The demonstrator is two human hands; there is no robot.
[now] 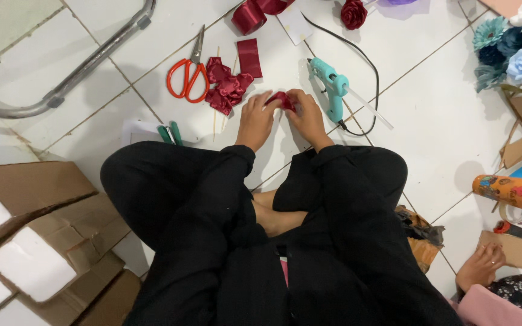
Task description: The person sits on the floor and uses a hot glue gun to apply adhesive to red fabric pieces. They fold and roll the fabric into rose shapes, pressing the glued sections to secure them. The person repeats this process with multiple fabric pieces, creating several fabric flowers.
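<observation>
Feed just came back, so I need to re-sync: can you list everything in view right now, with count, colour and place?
ribbon piece: one, dark red, pinched between both hands
cut ribbon pieces: a pile, dark red, left of the hands
scissors: one, orange handles, left of the pile
glue gun: one, teal, right of the hands
ribbon roll: one, dark red, top edge
finished rose: one, dark red, top
paper flowers: a cluster, blue and teal, top right
cardboard boxes: several, brown, lower left
another person's hand: one, lower right
left hand: on the ribbon piece
right hand: on the ribbon piece

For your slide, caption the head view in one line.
Both hands fold red ribbon between scissors and glue gun.
</observation>
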